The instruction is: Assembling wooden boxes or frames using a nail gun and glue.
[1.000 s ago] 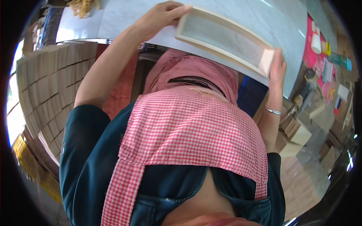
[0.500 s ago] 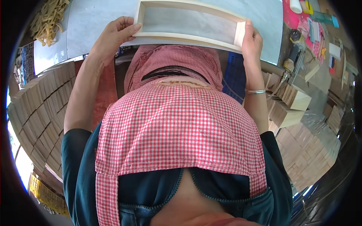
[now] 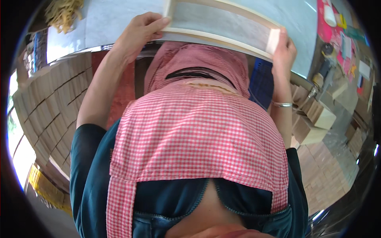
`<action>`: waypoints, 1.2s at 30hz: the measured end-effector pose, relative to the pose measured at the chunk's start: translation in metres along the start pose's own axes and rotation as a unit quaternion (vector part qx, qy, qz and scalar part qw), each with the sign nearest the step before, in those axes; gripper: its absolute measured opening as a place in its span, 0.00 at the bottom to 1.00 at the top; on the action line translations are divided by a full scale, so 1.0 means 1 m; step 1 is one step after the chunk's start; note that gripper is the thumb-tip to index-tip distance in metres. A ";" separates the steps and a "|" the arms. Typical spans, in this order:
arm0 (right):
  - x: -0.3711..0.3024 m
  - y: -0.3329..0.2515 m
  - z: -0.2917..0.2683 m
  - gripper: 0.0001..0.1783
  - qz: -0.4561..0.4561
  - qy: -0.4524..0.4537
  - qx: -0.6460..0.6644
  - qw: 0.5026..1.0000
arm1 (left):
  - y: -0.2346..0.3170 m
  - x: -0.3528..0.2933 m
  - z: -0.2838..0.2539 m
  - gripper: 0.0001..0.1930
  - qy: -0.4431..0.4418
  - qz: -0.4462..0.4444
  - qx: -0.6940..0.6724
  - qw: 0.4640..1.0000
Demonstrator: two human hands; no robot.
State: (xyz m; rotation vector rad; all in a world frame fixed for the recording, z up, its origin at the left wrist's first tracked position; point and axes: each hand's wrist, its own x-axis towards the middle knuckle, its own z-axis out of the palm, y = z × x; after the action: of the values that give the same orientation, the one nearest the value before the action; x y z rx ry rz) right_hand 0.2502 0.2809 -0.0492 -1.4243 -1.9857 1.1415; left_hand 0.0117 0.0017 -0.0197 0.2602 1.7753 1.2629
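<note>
A long, pale wooden frame (image 3: 220,38) sits at the near edge of the light grey worktable (image 3: 115,23), with the tabletop showing through its middle. My left hand (image 3: 143,32) grips its left end, thumb laid over the near corner and fingers curled beneath. At the other end my right hand (image 3: 283,51) is closed around the right near corner, thumb up along the short side. The frame's far left corner is cut off by the picture's top edge. Slight blur softens the frame and the right hand.
Stacked wooden pieces (image 3: 51,107) rise at my left, and more wood blocks (image 3: 317,119) stand at my right. A bundle of tan bands (image 3: 63,14) lies on the table's far left. A power tool (image 3: 322,69) rests at the right, near a pink cloth (image 3: 344,51).
The whole view has shifted, so the table, hands and frame appear farther right. Both hands keep their hold on the frame, which looks slightly more tilted down to the right.
</note>
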 end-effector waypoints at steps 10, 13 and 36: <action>0.003 0.006 0.000 0.34 0.027 0.023 -0.011 0.999 | -0.006 -0.001 0.003 0.14 -0.004 0.006 -0.022 1.000; 0.008 0.015 -0.005 0.33 0.012 -0.004 -0.024 1.000 | -0.001 -0.006 0.005 0.13 0.006 0.007 -0.019 1.000; -0.030 0.028 -0.056 0.18 -0.035 -0.215 0.164 0.962 | -0.013 0.002 -0.008 0.09 -0.042 0.059 -0.022 0.997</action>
State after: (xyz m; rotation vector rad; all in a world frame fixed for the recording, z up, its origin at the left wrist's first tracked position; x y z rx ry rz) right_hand 0.3186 0.2776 -0.0376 -0.9902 -1.9718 1.7690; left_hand 0.0089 -0.0085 -0.0315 0.3912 1.6796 1.3529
